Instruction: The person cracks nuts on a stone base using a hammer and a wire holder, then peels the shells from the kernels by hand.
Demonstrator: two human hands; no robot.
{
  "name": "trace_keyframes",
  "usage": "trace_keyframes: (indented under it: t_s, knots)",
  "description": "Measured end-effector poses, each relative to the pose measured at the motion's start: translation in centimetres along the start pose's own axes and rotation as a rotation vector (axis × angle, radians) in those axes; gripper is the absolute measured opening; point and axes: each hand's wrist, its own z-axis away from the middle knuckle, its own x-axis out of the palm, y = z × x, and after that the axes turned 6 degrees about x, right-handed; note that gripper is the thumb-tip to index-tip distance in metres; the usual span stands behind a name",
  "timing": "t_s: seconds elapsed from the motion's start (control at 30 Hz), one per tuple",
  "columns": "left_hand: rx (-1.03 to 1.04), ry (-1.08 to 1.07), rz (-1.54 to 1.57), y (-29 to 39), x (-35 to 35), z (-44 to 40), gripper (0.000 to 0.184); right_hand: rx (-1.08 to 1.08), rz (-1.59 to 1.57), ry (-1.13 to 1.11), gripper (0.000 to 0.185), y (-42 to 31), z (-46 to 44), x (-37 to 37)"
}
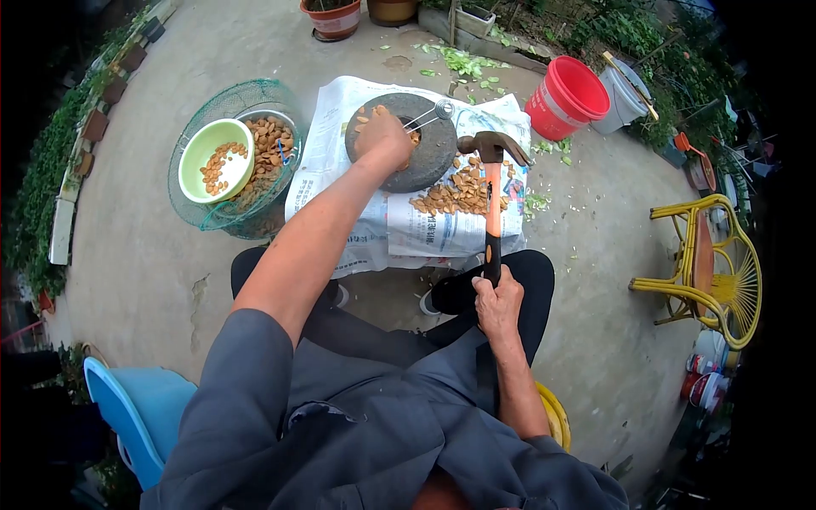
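Note:
My right hand (500,304) is wrapped round the black handle of a claw hammer (492,187), whose metal head points away from me. My left hand (382,136) is over a round grey stone (431,161) and holds a thin metal wire tool (432,114) with a round end. A few nuts lie on the stone beside the fingers and in its middle hollow. Newspaper (340,204) lies under the stone, with a pile of brown nuts (459,192) to the stone's lower right. On the left, a pale green bowl (202,146) with nuts rests on a metal bowl of nuts (270,136).
A green net basket (189,109) surrounds the bowls. Red bucket (565,98) and white bucket (625,95) stand at the upper right. A yellow chair (710,272) is on the right, a blue tub (149,408) at the lower left. Plant pots (333,19) line the far edge.

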Motion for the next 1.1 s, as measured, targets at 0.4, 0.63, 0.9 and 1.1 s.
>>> trace_keyframes:
  t_s: [0.4,0.63,0.9,1.1]
  knots:
    - [0.166,-0.131,-0.123,0.1,-0.4,-0.9,0.024,0.013,-0.122,0.041,0.012,1.8,-0.4,-0.8]
    - [0.296,-0.098,-0.109,-0.2,-0.3,-1.0,0.021,0.037,-0.063,0.027,0.017,1.4,-0.1,-0.7]
    - [0.311,-0.065,-0.123,-1.1,0.9,-2.0,0.017,0.072,-0.093,0.014,0.017,1.7,0.1,-0.3]
    - [0.337,-0.072,-0.149,-0.9,0.3,-1.4,0.018,0.103,-0.099,0.009,0.016,1.6,0.3,-0.2]
